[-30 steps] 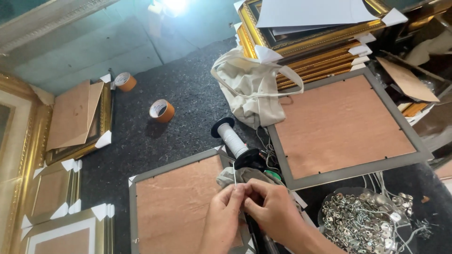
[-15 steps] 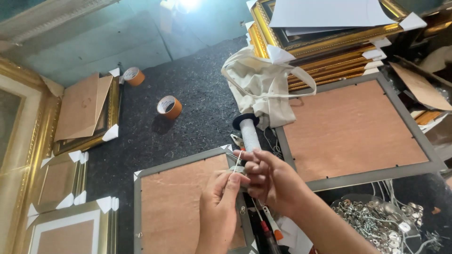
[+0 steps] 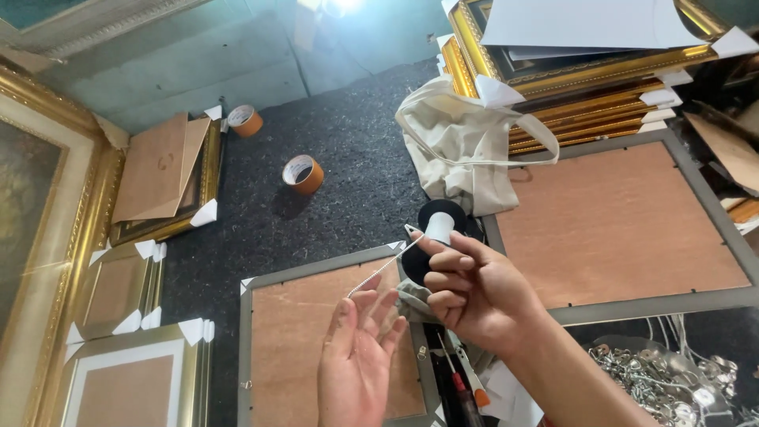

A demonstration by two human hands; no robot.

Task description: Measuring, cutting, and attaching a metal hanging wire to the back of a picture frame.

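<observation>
Head view: half a second ago both hands were bunched together over the right edge of the grey-framed backing board; now they have drawn apart, and a length of white cord (image 3: 381,271) is stretched taut between them. The right hand (image 3: 474,289) has moved up toward the black spool (image 3: 439,224) and now grips the cord, fingers curled tightly with the cord pinched near its fingertips, just beside the spool's white core. The left hand (image 3: 357,356) has dropped lower, palm up, fingers spread loosely; the cord's lower end meets its fingertips (image 3: 355,298), though whether it is pinched there or only resting cannot be told.

The hands work above the grey-framed backing board (image 3: 316,332), near its upper right corner. A second, larger grey-framed board (image 3: 617,225) lies just beside it to the right, with the spool between their corners. A cream cloth bag (image 3: 466,146) sits just beyond the spool, touching a stack of gold frames (image 3: 585,79). A red-handled screwdriver (image 3: 458,383) lies under the right wrist, and a heap of metal hangers (image 3: 672,383) is near the forearm. Dark carpet lies open to the upper left, where two rolls of brown tape (image 3: 303,174) stand well apart from the hands.
</observation>
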